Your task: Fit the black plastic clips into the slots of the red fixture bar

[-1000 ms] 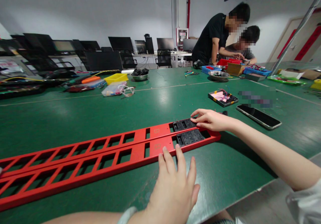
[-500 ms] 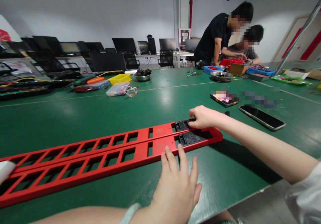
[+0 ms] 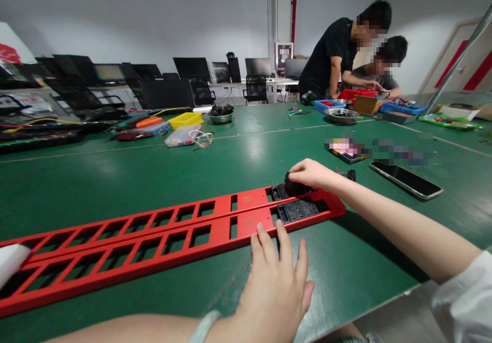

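Observation:
Two long red slotted frames (image 3: 219, 238) lie side by side on the green table. A black moulded plate (image 3: 302, 209) sits in the right end of the nearer frame; a similar black part (image 3: 279, 193) shows in the farther one, partly covered. My right hand (image 3: 309, 174) is closed on a dark rounded black piece (image 3: 294, 184) over the farther frame's right end; my fingers hide much of it. My left hand (image 3: 274, 276) is spread open, fingertips at the nearer frame's front edge.
A phone (image 3: 405, 180), a small black part with a red wire (image 3: 350, 175) and a box (image 3: 348, 150) lie beyond my right forearm. Farther back are a yellow tray (image 3: 185, 121), metal bowls (image 3: 220, 118) and two people at work. A white object (image 3: 11, 263) rests at the frames' left end.
A dark rounded piece now shows in my right fingers, above the farther frame's right end. My left hand keeps its place at the nearer frame. The view has shifted slightly.

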The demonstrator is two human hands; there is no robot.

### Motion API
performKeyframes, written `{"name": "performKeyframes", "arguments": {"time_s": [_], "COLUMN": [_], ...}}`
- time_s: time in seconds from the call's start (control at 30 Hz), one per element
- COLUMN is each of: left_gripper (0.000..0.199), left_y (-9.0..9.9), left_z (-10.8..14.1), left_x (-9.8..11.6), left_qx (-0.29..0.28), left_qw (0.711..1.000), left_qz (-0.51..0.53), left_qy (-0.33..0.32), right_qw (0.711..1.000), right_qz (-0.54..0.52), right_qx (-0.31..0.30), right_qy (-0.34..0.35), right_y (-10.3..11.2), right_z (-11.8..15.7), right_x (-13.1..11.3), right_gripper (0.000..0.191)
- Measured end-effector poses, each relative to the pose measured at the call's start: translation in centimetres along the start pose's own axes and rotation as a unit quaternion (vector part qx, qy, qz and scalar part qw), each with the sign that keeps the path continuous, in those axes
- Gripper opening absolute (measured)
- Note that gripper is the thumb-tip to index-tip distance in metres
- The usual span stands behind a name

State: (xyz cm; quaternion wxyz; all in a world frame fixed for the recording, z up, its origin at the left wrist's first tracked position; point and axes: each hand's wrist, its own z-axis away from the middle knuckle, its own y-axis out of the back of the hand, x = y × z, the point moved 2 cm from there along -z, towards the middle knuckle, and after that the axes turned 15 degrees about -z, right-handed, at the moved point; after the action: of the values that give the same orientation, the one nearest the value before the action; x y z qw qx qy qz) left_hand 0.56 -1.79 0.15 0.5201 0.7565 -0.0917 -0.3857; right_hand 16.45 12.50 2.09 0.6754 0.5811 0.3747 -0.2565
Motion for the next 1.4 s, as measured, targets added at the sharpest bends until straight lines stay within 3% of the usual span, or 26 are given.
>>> {"name": "performKeyframes", "arguments": {"time_s": [0.13,0.23,0.33,0.5,0.63,0.7,0.77,0.83,1.03,1.13,1.23,1.27,1.33,1.4], "left_gripper": [0.051,0.050,0.051,0.051,0.051,0.051,0.051,0.050,0.049,0.050,0.050,0.050,0.051,0.052], "left_y": [-0.2,-0.2,-0.2,-0.2,-0.3,-0.2,-0.1,0.0,0.2,0.1,0.1,0.1,0.0,0.0], "left_z": [0.0,0.0,0.0,-0.1,-0.1,0.0,-0.1,-0.1,0.0,0.0,-0.1,-0.1,0.0,-0.1], "left_x": [0.1,0.0,0.0,0.1,0.1,0.1,0.1,0.1,0.0,0.0,0.0,0.0,0.0,0.0], "left_qx": [-0.001,0.002,0.006,0.000,0.000,-0.001,-0.001,0.000,0.004,0.003,0.001,0.001,0.003,0.004], "left_qw": [1.000,1.000,1.000,1.000,1.000,1.000,1.000,1.000,1.000,1.000,1.000,1.000,1.000,1.000], "left_qz": [-0.004,-0.007,-0.006,-0.006,-0.008,-0.008,-0.007,-0.005,-0.003,-0.001,0.002,0.002,0.003,0.006], "left_qy": [-0.003,-0.003,-0.005,-0.004,-0.002,-0.002,-0.001,0.002,0.002,0.002,0.000,-0.001,-0.002,-0.002], "right_qw": [0.995,0.986,0.944,0.929,0.911,0.928,0.964,0.981,0.990,0.991,0.990,0.986,0.965,0.942], "right_qz": [-0.087,0.072,0.274,0.323,0.332,0.309,0.249,0.186,0.121,0.101,0.084,0.087,0.186,0.296], "right_qx": [0.053,0.150,0.182,0.173,0.243,0.209,0.089,0.018,0.026,0.043,0.078,0.116,0.173,0.159], "right_qy": [0.019,0.021,-0.021,-0.052,-0.018,0.025,0.038,0.045,0.074,0.081,0.084,0.080,0.062,0.001], "right_y": [2.1,4.5,5.6,4.7,3.1,1.8,0.0,-1.7,-3.8,-2.6,0.7,2.1,4.3,5.4], "right_z": [-0.7,-1.9,-2.9,-2.8,-1.6,-1.0,-0.7,-0.4,0.2,0.1,-0.9,-1.5,-2.6,-3.5], "right_x": [1.4,3.0,4.8,5.7,2.4,0.3,-1.2,-2.0,-2.3,-2.2,-1.3,-0.7,0.8,2.5], "right_gripper": [0.032,0.034,0.034,0.036,0.048,0.047,0.040,0.032,0.025,0.027,0.037,0.039,0.036,0.034]}}
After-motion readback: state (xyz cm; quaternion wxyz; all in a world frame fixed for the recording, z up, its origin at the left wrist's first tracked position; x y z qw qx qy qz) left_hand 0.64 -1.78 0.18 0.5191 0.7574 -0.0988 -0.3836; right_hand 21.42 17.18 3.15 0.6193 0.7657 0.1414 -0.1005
